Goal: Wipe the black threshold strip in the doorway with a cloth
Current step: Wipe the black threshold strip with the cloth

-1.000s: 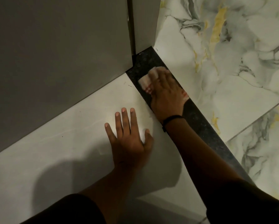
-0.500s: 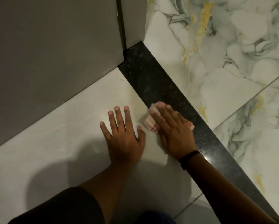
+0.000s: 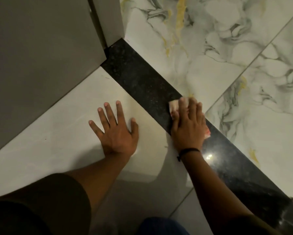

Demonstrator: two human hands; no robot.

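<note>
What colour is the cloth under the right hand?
The cloth looks white or pale with red markings, mostly hidden beneath the right hand; head view.

Floor: plain cream tile (image 3: 57,141) lower left, veined marble tile (image 3: 210,56) upper right, black threshold strip (image 3: 142,78) diagonal between them, cloth (image 3: 173,106) on strip centre-right.

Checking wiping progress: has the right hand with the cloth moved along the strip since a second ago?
Yes. The right hand slid the cloth along the black strip, away from the door frame.
</note>
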